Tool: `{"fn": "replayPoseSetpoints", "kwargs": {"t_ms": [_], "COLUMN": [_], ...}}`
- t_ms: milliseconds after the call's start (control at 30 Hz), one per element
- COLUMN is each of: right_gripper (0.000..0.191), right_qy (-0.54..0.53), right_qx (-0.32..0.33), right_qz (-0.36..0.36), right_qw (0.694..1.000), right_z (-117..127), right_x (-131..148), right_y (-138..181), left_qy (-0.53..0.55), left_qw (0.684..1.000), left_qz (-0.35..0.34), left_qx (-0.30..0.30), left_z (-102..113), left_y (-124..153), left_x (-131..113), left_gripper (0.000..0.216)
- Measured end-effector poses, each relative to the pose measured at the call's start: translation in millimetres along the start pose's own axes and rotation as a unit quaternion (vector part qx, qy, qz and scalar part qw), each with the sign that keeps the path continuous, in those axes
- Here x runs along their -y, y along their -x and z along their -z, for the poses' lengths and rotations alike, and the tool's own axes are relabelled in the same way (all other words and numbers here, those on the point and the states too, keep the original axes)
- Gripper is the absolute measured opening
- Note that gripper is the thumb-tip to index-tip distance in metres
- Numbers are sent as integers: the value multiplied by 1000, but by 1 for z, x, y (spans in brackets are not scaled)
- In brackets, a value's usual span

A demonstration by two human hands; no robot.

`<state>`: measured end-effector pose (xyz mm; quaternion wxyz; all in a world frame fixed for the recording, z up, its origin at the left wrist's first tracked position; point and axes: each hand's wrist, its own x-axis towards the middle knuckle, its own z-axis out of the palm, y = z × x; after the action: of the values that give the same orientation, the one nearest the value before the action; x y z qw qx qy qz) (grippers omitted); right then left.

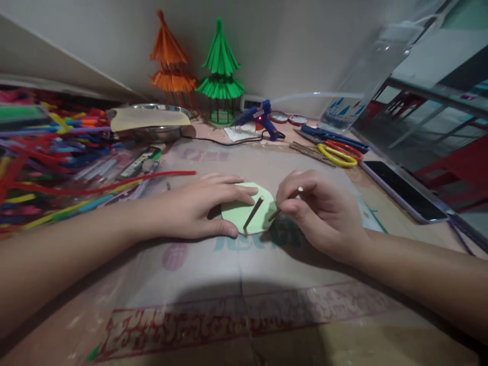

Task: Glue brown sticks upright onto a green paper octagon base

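Observation:
A round pale green disc (256,224) lies flat on the printed plastic sheet in front of me. One thin brown stick (254,212) stands on it near the front edge, leaning a little to the right. With fingers spread, my left hand (213,203) rests over the disc's left side and touches it. Between thumb and fingertips, my right hand (318,211) pinches a second brown stick (275,214). Its lower end is at the disc's right edge; whether it touches the disc I cannot tell.
Behind stand an orange paper tower (171,66), a green paper tower (221,66), and a blue glue gun (263,119) with its cord. Scissors (337,153), a phone (404,190) and a plastic bottle (351,81) lie right. Colourful pipe cleaners (49,147) and a metal bowl (160,133) sit left.

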<state>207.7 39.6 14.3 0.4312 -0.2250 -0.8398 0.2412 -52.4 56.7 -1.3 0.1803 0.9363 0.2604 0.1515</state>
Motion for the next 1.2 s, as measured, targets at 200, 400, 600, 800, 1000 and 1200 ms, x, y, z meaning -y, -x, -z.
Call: {"fn": "replayPoseSetpoints", "kwargs": {"t_ms": [200, 400, 600, 800, 1000, 1200], "right_gripper": [12, 15, 21, 23, 19, 23], "right_qy": [-15, 0, 16, 14, 13, 24], "right_qx": [-4, 3, 13, 24, 24, 31], "right_qz": [1, 0, -27, -33, -20, -28], "right_qw": [1000, 1000, 999, 999, 999, 999], "right_z": [-5, -6, -6, -5, -5, -4], "right_x": [1, 2, 4, 3, 2, 4], "right_y": [-2, -2, -3, -2, -2, -3], "left_qy": [-4, -12, -5, 2, -2, -12], "left_qw": [1000, 1000, 1000, 1000, 1000, 1000], "left_qz": [-7, -5, -4, -3, -3, -8], "left_qx": [6, 3, -2, -5, -3, -5], "left_z": [0, -1, -1, -1, -1, -2], "left_y": [0, 0, -1, -1, -1, -1], "left_x": [2, 3, 3, 2, 2, 3], "left_gripper": [58, 57, 56, 56, 57, 57]}}
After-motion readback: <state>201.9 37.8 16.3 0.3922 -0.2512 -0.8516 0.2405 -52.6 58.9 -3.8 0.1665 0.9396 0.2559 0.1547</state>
